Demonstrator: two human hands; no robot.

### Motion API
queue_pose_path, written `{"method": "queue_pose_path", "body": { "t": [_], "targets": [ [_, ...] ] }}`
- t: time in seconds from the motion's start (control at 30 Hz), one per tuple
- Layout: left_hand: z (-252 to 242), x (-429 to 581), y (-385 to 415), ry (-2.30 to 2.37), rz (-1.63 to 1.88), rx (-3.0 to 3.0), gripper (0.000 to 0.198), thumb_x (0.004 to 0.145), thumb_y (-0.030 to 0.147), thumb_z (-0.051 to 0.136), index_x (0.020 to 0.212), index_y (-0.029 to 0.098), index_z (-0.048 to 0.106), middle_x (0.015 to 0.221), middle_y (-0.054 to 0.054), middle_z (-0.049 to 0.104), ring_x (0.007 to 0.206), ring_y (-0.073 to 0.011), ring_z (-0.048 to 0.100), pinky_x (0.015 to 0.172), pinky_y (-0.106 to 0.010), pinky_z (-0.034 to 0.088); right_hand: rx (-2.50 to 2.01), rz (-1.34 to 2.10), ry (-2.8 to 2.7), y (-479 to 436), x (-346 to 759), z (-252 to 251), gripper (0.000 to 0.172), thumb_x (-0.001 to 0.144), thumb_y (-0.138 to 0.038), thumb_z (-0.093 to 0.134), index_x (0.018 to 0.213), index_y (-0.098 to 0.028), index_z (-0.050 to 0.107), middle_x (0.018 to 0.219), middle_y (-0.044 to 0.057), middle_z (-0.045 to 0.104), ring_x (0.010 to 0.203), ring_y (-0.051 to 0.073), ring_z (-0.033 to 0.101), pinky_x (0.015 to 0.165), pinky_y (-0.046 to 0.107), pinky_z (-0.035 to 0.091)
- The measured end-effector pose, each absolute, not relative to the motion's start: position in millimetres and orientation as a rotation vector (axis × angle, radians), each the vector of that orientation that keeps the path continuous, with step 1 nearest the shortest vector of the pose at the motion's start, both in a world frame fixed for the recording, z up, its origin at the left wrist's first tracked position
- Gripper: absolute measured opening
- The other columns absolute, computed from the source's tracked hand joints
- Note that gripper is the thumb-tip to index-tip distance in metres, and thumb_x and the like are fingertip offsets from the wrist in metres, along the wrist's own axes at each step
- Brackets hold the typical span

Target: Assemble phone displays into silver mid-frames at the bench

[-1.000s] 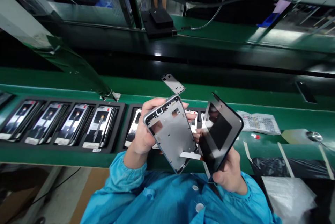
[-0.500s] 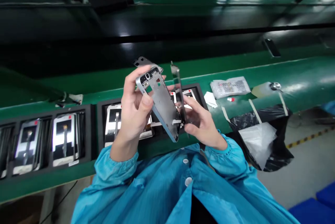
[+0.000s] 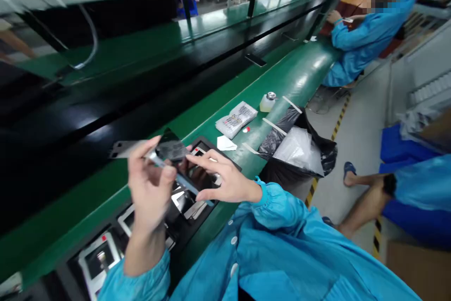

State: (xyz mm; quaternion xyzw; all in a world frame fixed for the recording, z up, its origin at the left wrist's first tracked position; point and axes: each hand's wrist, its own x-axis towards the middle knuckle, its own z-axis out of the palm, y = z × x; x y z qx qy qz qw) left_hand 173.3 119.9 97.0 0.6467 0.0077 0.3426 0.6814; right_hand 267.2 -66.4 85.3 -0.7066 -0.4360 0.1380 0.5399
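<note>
My left hand (image 3: 150,188) is closed round a phone frame (image 3: 187,182) with a light blue edge, its fingers on the far side and its thumb on the near side. A dark glossy phone screen (image 3: 172,149) lies over the frame, tilted and slightly blurred. My right hand (image 3: 225,179) grips the right part of the screen, index finger at the upper edge and thumb low by the frame. Whether screen and frame touch all along, I cannot tell. Below both hands a black foam tray (image 3: 202,220) holds several phone screens.
Another phone frame (image 3: 121,149) lies beyond my left hand. Rightward on the green bench (image 3: 282,80) are bubble-wrapped parts (image 3: 237,119), a white paper piece (image 3: 226,143), a liquid bottle (image 3: 268,102) and a taped black bag (image 3: 298,169). A co-worker (image 3: 373,33) sits farther along; another person's legs (image 3: 366,197) are at right.
My view has swung to the right, bringing the aisle and other people into sight. The screen, held apart from the frame before, now lies over it, with my right hand closer to the frame.
</note>
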Motion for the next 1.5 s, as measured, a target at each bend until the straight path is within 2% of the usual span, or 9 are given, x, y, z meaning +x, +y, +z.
{"method": "queue_pose_path", "body": {
  "t": [0.13,0.33,0.63,0.83,1.0,1.13,1.23,1.33,1.5],
  "targets": [
    [102.5,187.5,106.1,-0.085,0.798,1.476,0.062,0.096,0.059,0.094,0.144,0.028,0.071,0.140,-0.013,0.078,0.107,-0.0277,0.088,0.098,-0.046,0.076,-1.475,0.287,-1.089,-79.9,270.1,61.3,0.092,0.096,-0.075,0.088,0.171,-0.027,0.065,0.129,0.011,0.061,0.123,0.029,0.067,0.117,0.051,0.064],
    [101.6,184.9,103.1,-0.168,0.755,1.461,0.058,0.100,0.055,0.091,0.148,0.031,0.068,0.143,-0.013,0.076,0.108,-0.0270,0.089,0.104,-0.050,0.074,-1.408,0.282,-1.087,-79.4,272.3,37.7,0.100,0.094,-0.085,0.081,0.172,-0.025,0.064,0.132,0.014,0.061,0.121,0.030,0.069,0.115,0.053,0.066],
    [100.0,176.8,105.3,-0.139,0.765,1.507,0.059,0.102,0.053,0.089,0.153,0.035,0.068,0.147,-0.013,0.074,0.112,-0.0274,0.088,0.095,-0.044,0.077,-1.346,0.199,-1.055,-70.5,270.1,35.3,0.079,0.092,-0.069,0.094,0.157,-0.026,0.078,0.131,0.015,0.070,0.125,0.033,0.071,0.116,0.059,0.064],
    [93.3,156.6,119.4,0.087,0.789,1.556,0.078,0.097,0.071,0.088,0.160,0.029,0.069,0.160,-0.019,0.073,0.148,-0.0348,0.074,0.129,-0.049,0.059,-1.276,0.292,-0.939,-58.9,257.2,25.5,0.079,0.101,-0.064,0.087,0.167,-0.026,0.069,0.134,0.014,0.064,0.116,0.027,0.074,0.104,0.047,0.070],
    [89.8,151.6,100.5,0.309,0.798,1.075,0.078,0.099,0.080,0.078,0.159,0.032,0.064,0.151,-0.016,0.079,0.127,-0.0307,0.085,0.103,-0.044,0.073,-1.506,0.261,-1.063,-47.4,236.1,27.5,0.065,0.109,-0.065,0.075,0.160,-0.025,0.076,0.145,0.018,0.056,0.125,0.030,0.069,0.121,0.057,0.062],
    [99.0,148.6,89.7,0.357,0.702,1.086,0.070,0.104,0.090,0.060,0.126,0.025,0.077,0.113,-0.012,0.089,0.099,-0.0307,0.090,0.090,-0.049,0.076,-1.463,0.235,-0.933,-48.1,238.4,55.3,0.082,0.111,-0.078,0.061,0.176,-0.028,0.058,0.166,0.021,0.045,0.120,0.028,0.070,0.107,0.051,0.069],
    [103.5,143.5,83.2,0.340,0.595,1.159,0.074,0.105,0.092,0.054,0.117,0.025,0.083,0.102,-0.010,0.089,0.097,-0.0334,0.089,0.092,-0.053,0.076,-1.361,0.542,-0.871,-46.6,254.3,84.1,0.093,0.109,-0.093,0.045,0.162,-0.020,0.069,0.125,0.016,0.070,0.087,0.022,0.070,0.068,0.035,0.068],
    [106.2,140.6,75.7,0.339,0.609,1.246,0.073,0.107,0.089,0.053,0.112,0.024,0.087,0.100,-0.011,0.089,0.096,-0.0331,0.088,0.097,-0.054,0.074,-1.325,0.854,-0.846,-43.7,265.9,103.0,0.099,0.103,-0.101,0.043,0.124,-0.014,0.084,0.066,-0.001,0.054,0.051,0.014,0.049,0.043,0.026,0.047],
    [114.7,135.1,66.3,0.282,0.705,1.377,0.064,0.113,0.078,0.056,0.111,0.024,0.090,0.103,-0.009,0.089,0.089,-0.0281,0.086,0.103,-0.049,0.070,-1.313,0.841,-0.832,-50.8,262.3,112.0,0.089,0.101,-0.101,0.052,0.099,-0.017,0.080,0.053,-0.007,0.044,0.042,0.012,0.040,0.038,0.025,0.036]
  ]
}}
